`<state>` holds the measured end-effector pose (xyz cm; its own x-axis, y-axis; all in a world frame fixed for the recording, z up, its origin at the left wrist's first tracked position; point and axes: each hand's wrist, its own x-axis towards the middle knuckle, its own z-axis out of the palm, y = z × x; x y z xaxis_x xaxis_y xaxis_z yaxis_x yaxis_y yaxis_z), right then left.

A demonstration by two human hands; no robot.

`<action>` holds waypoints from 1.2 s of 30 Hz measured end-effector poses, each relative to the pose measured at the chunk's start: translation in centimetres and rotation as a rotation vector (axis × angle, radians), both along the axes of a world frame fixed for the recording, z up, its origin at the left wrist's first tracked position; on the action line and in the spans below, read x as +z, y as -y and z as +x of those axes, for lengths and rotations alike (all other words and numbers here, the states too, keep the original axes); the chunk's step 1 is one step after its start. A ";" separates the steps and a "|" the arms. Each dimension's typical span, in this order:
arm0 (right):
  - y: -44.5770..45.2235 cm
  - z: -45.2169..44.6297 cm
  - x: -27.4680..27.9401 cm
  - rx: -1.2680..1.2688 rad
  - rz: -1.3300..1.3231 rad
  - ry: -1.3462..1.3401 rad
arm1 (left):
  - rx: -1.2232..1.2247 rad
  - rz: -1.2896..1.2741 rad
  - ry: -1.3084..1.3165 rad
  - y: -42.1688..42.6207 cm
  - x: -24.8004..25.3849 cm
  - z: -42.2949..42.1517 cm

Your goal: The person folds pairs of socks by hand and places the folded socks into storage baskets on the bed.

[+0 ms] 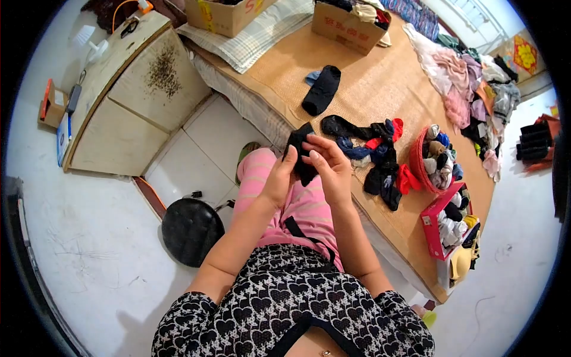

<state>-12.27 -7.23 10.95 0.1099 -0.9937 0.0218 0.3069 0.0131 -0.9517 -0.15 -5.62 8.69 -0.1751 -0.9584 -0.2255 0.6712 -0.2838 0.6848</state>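
Note:
A black sock (306,172) is held up over my lap, bunched between both hands. My left hand (279,181) pinches its left side, with the thumb on top. From the right, the fingers of my right hand (331,169) curl over the sock's edge. On the woven mat just beyond lies a loose heap of black, navy and red socks (383,156). Farther up the mat, a dark folded pair of socks (322,90) rests partly on a light blue piece of cloth (311,77).
A red basket (418,162) of rolled socks and a pink box (432,233) of clothing stand along the bed mat's (380,77) right side. Cardboard boxes (348,30) and piled clothes (476,89) lie farther back. A black round stool (191,232) and a cabinet (131,101) are at left.

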 end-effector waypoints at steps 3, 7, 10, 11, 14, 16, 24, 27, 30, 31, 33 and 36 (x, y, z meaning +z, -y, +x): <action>-0.1 0.3 0.0 -0.071 -0.054 0.000 | -0.005 0.070 -0.096 -0.1 0.0 0.1; -0.7 -0.9 -0.6 -0.207 -0.505 -0.895 | 0.010 0.097 -0.221 -0.1 1.0 0.5; -0.9 -0.4 -1.9 -0.241 -0.452 -0.848 | -0.049 0.049 -0.155 0.0 -0.5 0.6; -1.0 -0.4 -2.1 -0.250 -0.454 -0.894 | -0.074 0.025 -0.117 0.0 -1.0 0.6; -1.1 -0.4 -1.6 -0.218 -0.501 -0.939 | -0.075 0.025 -0.131 -0.1 -0.3 0.6; -1.1 -0.6 -1.5 -0.206 -0.527 -0.959 | -0.073 0.023 -0.155 -0.1 0.1 0.5; -1.7 0.0 -2.4 -0.169 -0.566 -1.105 | -0.043 0.050 -0.170 0.0 -0.6 0.7; -1.5 -0.9 -3.2 -0.183 -0.576 -1.047 | -0.016 0.077 -0.153 0.1 -0.5 0.9; -1.5 -1.7 -3.7 -0.194 -0.250 -0.461 | 0.009 0.066 -0.156 0.3 0.1 1.7; -1.5 -2.5 -3.9 -0.160 0.032 -0.235 | 0.001 0.033 -0.140 0.5 0.3 2.0; -1.9 -3.7 -2.9 -0.194 0.056 -0.153 | 0.060 0.074 -0.131 1.1 0.3 2.0; -2.1 -3.9 -2.5 -0.131 0.084 0.163 | 0.108 0.154 -0.079 1.2 0.0 2.1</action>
<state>-16.16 -5.15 8.49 -0.0180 -0.9984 -0.0542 0.4606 0.0399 -0.8867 1.99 -6.84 8.72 -0.0961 -0.9277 -0.3606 0.7532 -0.3046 0.5830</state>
